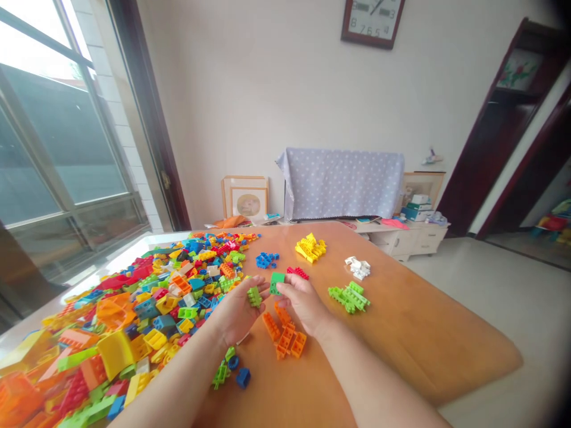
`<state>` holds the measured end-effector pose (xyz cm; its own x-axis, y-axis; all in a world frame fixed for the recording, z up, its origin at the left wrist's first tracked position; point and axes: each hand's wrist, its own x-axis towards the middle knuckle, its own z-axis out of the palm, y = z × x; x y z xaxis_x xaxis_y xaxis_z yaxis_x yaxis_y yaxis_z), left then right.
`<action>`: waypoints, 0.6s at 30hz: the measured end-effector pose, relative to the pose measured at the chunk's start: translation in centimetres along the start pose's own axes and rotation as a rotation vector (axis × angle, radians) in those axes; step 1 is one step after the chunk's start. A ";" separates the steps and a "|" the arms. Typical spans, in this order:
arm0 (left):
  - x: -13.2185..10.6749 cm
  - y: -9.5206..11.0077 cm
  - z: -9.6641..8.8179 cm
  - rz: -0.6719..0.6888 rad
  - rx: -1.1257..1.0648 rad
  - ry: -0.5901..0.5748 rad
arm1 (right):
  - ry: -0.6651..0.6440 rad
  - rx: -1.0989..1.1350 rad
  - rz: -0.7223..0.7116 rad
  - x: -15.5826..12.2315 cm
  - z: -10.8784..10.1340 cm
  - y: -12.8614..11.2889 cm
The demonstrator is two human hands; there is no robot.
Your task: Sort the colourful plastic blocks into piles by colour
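A lime block [254, 296] is held in the left hand [241, 303], and a dark green one [277, 278] is pinched in the right hand [301, 296]. Orange bricks [285, 340] are bunched just below the right hand; a huge mixed pile [147, 308] is spread left of the left.

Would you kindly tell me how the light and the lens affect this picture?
In the head view, the window burns out to white near its top; the dark doorframe at right leans, likely lens distortion; the right-hand corners darken; the orange piece at lower left looks soft.
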<state>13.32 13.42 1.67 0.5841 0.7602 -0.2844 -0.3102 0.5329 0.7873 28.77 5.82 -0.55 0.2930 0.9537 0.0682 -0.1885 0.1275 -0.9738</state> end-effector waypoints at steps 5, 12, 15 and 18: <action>0.1 -0.2 -0.3 -0.008 -0.032 -0.024 | 0.040 0.042 -0.006 -0.1 0.1 -0.1; 0.4 -0.7 -0.6 -0.011 -0.062 -0.036 | 0.052 -0.045 0.001 -0.5 0.3 0.0; 0.2 -1.0 -0.6 -0.015 -0.098 -0.068 | 0.041 -0.077 -0.010 -0.6 0.3 0.1; -0.2 -1.1 -0.3 -0.022 -0.128 -0.162 | 0.024 -0.080 -0.036 -0.5 0.4 0.5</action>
<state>13.33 12.81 0.64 0.7018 0.6834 -0.2011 -0.3826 0.5997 0.7028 28.16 5.49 -0.99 0.3210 0.9419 0.0991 -0.1022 0.1385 -0.9851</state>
